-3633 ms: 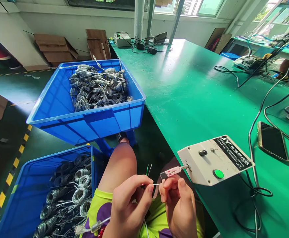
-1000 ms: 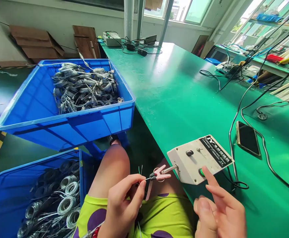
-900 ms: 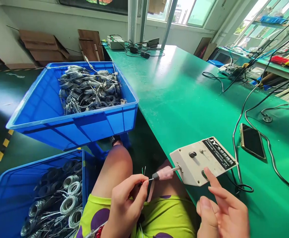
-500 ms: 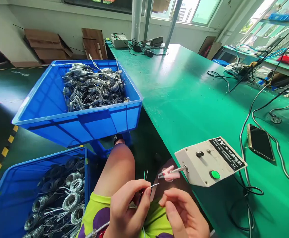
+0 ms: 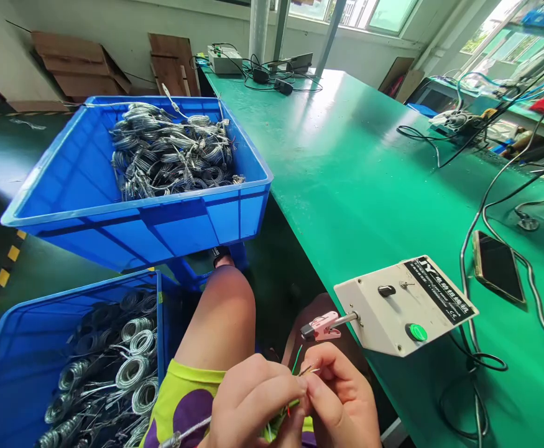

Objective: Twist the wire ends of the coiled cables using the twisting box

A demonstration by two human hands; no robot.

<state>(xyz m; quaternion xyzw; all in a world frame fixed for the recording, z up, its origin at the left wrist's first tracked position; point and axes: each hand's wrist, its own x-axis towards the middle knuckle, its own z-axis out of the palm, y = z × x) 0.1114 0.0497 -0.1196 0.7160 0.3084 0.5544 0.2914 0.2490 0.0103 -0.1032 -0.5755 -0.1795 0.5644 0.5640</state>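
Together, my left fingers (image 5: 272, 389) and right fingers (image 5: 324, 399) pinch thin wires (image 5: 308, 371), near the pink clip (image 5: 322, 327).

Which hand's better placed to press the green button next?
Likely the right hand: it is nearer the green button on the beige box, while the left hand sits farther off. Both are at the thin wires, so the right would have to leave them first.

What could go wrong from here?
Thin wires pinched between the left hand and right hand might bend or get crossed.
The clip juts past the table edge, just above the right hand; if it turned, it might catch fingers or wires.
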